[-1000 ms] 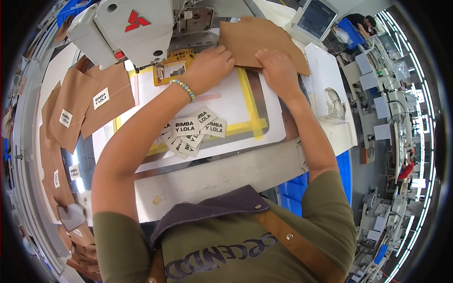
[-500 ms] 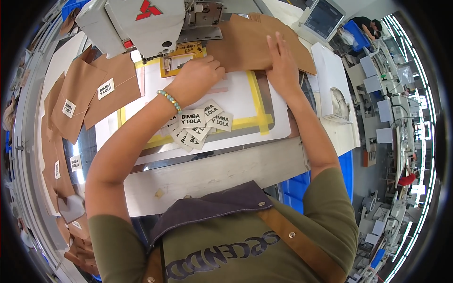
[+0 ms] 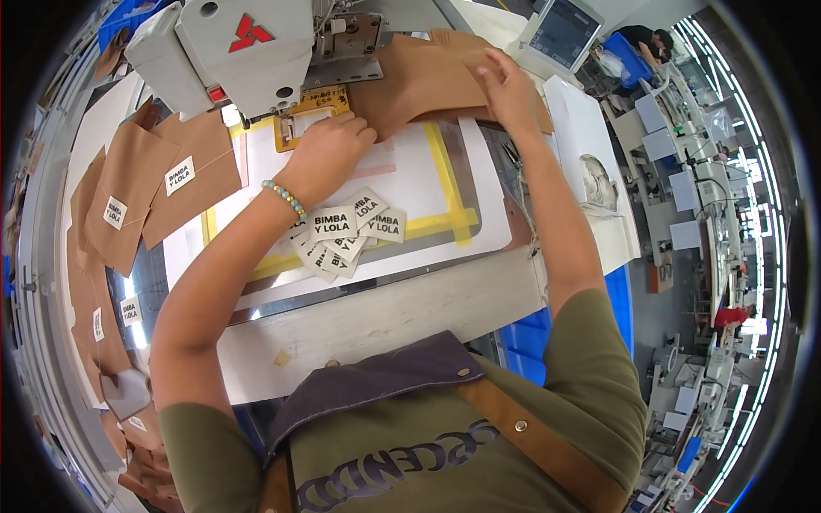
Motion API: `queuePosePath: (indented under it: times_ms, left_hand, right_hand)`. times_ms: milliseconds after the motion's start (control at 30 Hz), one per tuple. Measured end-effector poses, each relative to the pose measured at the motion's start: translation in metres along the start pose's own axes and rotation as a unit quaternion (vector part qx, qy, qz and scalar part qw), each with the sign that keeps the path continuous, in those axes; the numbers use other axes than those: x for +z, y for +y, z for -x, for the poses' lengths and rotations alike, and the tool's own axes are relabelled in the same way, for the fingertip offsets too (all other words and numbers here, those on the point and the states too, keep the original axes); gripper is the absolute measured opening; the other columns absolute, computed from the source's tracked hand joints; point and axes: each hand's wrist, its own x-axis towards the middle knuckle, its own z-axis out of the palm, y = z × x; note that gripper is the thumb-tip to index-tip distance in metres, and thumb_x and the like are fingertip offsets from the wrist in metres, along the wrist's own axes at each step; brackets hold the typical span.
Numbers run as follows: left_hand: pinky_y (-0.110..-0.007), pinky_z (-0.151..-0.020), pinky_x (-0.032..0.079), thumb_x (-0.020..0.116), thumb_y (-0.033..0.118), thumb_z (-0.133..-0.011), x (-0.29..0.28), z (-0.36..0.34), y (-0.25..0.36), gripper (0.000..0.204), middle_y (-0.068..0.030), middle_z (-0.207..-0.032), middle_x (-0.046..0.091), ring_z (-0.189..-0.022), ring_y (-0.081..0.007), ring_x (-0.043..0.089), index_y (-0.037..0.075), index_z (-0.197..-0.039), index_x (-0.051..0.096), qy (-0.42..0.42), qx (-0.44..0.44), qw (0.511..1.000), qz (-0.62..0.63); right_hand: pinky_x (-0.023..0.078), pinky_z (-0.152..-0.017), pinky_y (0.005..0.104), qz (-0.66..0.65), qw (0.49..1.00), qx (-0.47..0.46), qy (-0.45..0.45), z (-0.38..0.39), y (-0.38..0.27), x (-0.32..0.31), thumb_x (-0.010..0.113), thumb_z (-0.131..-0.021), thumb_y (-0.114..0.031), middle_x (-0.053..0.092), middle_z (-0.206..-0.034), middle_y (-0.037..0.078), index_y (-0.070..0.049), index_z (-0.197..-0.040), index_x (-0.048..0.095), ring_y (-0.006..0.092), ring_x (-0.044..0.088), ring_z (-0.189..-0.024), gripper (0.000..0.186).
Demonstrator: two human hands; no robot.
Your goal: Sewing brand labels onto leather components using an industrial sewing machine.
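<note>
Brown flat panels (image 3: 419, 81), leather-like, lie in a stack beside the sewing machine head (image 3: 244, 51). My left hand (image 3: 329, 150), with a beaded bracelet at the wrist, has its fingers curled closed at the near left corner of the top panel, beside a yellow clamp frame (image 3: 282, 134). Its fingertips are partly hidden. My right hand (image 3: 513, 94) bends its fingers and thumb at the right side of the same panel, which bows up along its near edge. Below my left wrist several small white printed labels (image 3: 333, 224) lie in an overlapping pile.
More brown panels with white labels (image 3: 175, 150) lie at the left. A white sheet edged with yellow tape (image 3: 445, 179) lies under the labels. A screen (image 3: 564, 32) and an open white box (image 3: 586, 145) stand at the right. Blue bins (image 3: 523, 342) sit below the table; a person (image 3: 646, 44) is far off.
The top panel has shifted and now bows upward, showing panels beneath it. My right hand has gone from lying flat to bent fingers, slightly farther away. The whole view has shifted a little.
</note>
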Motion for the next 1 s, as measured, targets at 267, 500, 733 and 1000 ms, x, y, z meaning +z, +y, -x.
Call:
queuePosePath:
  times_ms: [267,500,733,1000]
  left_hand:
    - [-0.038,-0.085,0.061,0.069,0.006,-0.082,-0.021,0.025,-0.003,0.018,-0.0079,-0.099,0.069,-0.102,-0.0249,0.067,0.003,-0.100,0.071,-0.071,0.057,0.993,-0.078]
    - [-0.035,-0.084,0.061,0.071,0.007,-0.080,-0.033,0.054,-0.015,0.008,-0.0064,-0.092,0.068,-0.099,-0.0218,0.067,0.007,-0.087,0.067,-0.035,0.063,0.989,-0.132]
    - [-0.034,-0.082,0.062,0.073,0.007,-0.085,-0.051,0.075,-0.015,0.021,-0.0044,-0.098,0.069,-0.098,-0.0199,0.068,0.002,-0.106,0.072,-0.045,0.071,0.982,-0.170]
    - [-0.033,-0.079,0.062,0.074,0.006,-0.086,-0.055,0.094,-0.020,0.020,-0.0035,-0.101,0.072,-0.094,-0.0185,0.068,0.002,-0.105,0.073,-0.035,0.053,0.984,-0.166]
  right_hand:
    - [0.052,-0.109,0.0465,0.234,0.972,0.002,0.006,-0.033,0.096,-0.055,0.073,-0.099,-0.026,0.075,-0.124,0.019,-0.011,-0.140,0.073,0.0366,0.068,-0.124,0.044]
    - [0.043,-0.120,0.0517,0.092,0.914,-0.349,-0.187,0.075,-0.056,-0.039,0.072,-0.102,-0.037,0.066,-0.150,0.012,-0.007,-0.134,0.073,0.0327,0.060,-0.139,0.043]
    - [0.021,-0.134,0.0549,0.115,0.885,-0.353,-0.282,0.122,-0.074,-0.002,0.057,-0.111,-0.048,0.044,-0.172,0.013,-0.001,-0.163,0.046,0.0296,0.037,-0.161,0.071]
    - [0.018,-0.134,0.0597,0.117,0.873,-0.386,-0.276,0.113,-0.084,0.021,0.053,-0.112,-0.051,0.041,-0.174,0.011,-0.002,-0.163,0.046,0.0285,0.033,-0.163,0.071]
